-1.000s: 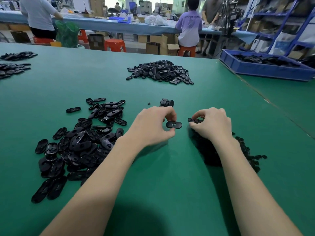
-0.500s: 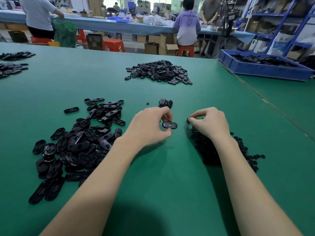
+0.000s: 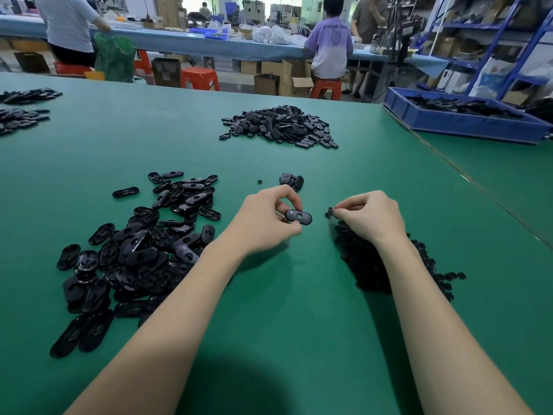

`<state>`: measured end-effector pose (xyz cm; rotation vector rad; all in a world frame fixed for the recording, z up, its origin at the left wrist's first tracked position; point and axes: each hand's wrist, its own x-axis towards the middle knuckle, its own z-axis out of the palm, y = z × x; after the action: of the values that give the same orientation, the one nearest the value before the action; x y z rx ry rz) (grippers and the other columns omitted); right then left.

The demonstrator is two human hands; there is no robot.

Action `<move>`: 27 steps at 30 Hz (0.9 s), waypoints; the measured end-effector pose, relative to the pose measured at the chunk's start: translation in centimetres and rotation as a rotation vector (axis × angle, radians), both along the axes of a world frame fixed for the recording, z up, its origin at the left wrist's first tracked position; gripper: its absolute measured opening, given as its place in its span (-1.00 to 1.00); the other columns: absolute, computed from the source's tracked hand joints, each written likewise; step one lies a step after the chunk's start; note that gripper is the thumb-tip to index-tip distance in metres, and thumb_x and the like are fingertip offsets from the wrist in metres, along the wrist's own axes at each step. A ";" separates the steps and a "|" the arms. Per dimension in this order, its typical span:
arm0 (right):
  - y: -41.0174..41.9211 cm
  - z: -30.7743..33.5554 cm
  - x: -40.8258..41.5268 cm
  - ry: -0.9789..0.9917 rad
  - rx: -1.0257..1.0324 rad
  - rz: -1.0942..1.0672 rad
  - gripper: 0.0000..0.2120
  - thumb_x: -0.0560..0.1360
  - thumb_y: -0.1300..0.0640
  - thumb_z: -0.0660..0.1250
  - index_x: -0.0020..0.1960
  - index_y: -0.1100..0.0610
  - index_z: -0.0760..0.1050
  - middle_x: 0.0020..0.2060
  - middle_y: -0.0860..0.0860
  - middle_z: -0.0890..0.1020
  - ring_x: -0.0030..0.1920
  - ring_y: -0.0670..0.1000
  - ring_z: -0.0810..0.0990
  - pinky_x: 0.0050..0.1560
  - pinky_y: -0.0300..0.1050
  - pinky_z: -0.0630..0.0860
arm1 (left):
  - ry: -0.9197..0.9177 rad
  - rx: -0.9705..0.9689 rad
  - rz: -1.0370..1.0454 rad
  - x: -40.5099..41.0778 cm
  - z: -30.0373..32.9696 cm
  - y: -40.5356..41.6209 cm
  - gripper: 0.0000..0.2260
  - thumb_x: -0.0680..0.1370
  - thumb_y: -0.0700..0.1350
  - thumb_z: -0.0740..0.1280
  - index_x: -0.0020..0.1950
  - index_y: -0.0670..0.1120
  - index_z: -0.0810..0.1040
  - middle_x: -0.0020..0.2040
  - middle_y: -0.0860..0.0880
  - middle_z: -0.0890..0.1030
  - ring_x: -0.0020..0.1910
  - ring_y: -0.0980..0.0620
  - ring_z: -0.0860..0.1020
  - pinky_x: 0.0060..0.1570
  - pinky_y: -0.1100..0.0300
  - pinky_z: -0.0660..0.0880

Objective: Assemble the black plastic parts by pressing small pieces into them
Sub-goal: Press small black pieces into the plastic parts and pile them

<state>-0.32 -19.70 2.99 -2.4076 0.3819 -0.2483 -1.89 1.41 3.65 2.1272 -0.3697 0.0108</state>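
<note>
My left hand pinches a black oval plastic part between thumb and fingers, just above the green table. My right hand hovers over a heap of small black pieces and pinches one small piece at its fingertips. The two hands are a short gap apart. A large loose heap of oval parts lies left of my left forearm.
A second heap of oval parts sits farther back at centre. A couple of parts and a tiny piece lie just beyond my left hand. A blue bin stands back right; more parts far left. People work beyond.
My left hand has tilted the oval part and raised it slightly. My right hand has stayed at the edge of the small-piece heap, its fingertips closed on a piece.
</note>
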 end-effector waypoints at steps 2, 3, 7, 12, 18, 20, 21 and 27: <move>0.0 -0.1 0.0 0.001 0.035 0.003 -0.86 0.47 -0.03 0.46 -0.27 -0.16 0.66 -0.24 -0.27 0.67 -0.04 -0.09 0.61 -0.01 -0.12 0.54 | 0.004 0.005 0.000 0.0 -0.1 0.0 -0.82 0.42 -0.21 0.40 -0.07 0.04 0.59 -0.21 0.06 0.65 -0.44 0.26 0.51 -0.30 0.50 0.41; 0.0 -0.2 0.0 -0.003 0.070 0.008 -0.87 0.47 -0.03 0.46 -0.26 -0.16 0.68 -0.23 -0.28 0.67 -0.04 -0.12 0.61 -0.01 -0.13 0.53 | 0.006 0.010 0.001 0.0 -0.1 -0.1 -0.82 0.42 -0.21 0.40 -0.07 0.04 0.59 -0.21 0.07 0.64 -0.44 0.26 0.51 -0.30 0.50 0.41; 0.0 0.0 -0.1 -0.066 0.154 0.020 -0.88 0.47 -0.02 0.48 -0.25 -0.14 0.68 -0.26 -0.26 0.68 -0.10 -0.22 0.61 -0.11 -0.21 0.51 | 0.019 0.019 -0.001 -0.1 -0.2 -0.1 -0.83 0.42 -0.20 0.41 -0.06 0.04 0.60 -0.21 0.09 0.64 -0.45 0.28 0.49 -0.30 0.50 0.40; 1.1 0.8 -0.4 -0.107 0.374 0.225 -0.91 0.57 0.05 0.41 -0.07 -0.01 0.68 -0.24 -0.14 0.75 -0.36 -0.18 0.54 -0.21 -0.26 0.49 | 0.014 0.026 0.032 0.1 -0.4 0.0 -0.82 0.43 -0.21 0.41 -0.05 0.05 0.59 -0.18 0.04 0.68 -0.43 0.24 0.50 -0.26 0.47 0.44; 2.0 1.6 -1.1 -0.005 0.455 0.427 -0.79 0.58 0.19 0.37 0.00 -0.06 0.74 -0.16 -0.09 0.75 -0.35 -0.11 0.52 -0.32 -0.30 0.41 | 0.002 0.004 0.111 0.3 -0.6 0.1 -0.83 0.43 -0.19 0.43 -0.05 0.05 0.60 -0.21 0.05 0.70 -0.34 0.15 0.58 -0.21 0.40 0.49; 2.0 1.7 -1.2 0.016 0.466 0.439 -0.79 0.57 0.20 0.37 0.02 -0.03 0.74 -0.17 -0.08 0.74 -0.35 -0.09 0.51 -0.33 -0.24 0.38 | -0.005 -0.006 0.129 0.3 -0.5 0.1 -0.83 0.43 -0.18 0.43 -0.06 0.06 0.61 -0.23 0.07 0.68 -0.36 0.16 0.57 -0.22 0.42 0.48; 2.1 1.7 -1.2 0.027 0.468 0.442 -0.81 0.57 0.20 0.38 0.03 -0.02 0.73 -0.18 -0.07 0.73 -0.35 -0.08 0.50 -0.32 -0.23 0.37 | -0.008 -0.012 0.134 0.3 -0.5 0.1 -0.84 0.43 -0.18 0.43 -0.06 0.06 0.61 -0.24 0.08 0.68 -0.37 0.18 0.56 -0.22 0.42 0.48; 2.3 1.8 -1.1 0.062 0.467 0.402 -0.95 0.49 0.16 0.48 -0.11 0.02 0.66 -0.14 0.06 0.75 -0.38 -0.07 0.46 -0.33 -0.20 0.32 | -0.026 -0.053 0.148 0.2 -0.4 0.1 -0.83 0.44 -0.18 0.48 -0.04 0.05 0.65 -0.21 0.07 0.70 -0.27 0.12 0.64 -0.11 0.36 0.55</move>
<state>-1.44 -17.40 4.80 -1.9756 -0.0256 0.0899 -1.71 1.55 3.30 2.0992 -0.2240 0.1323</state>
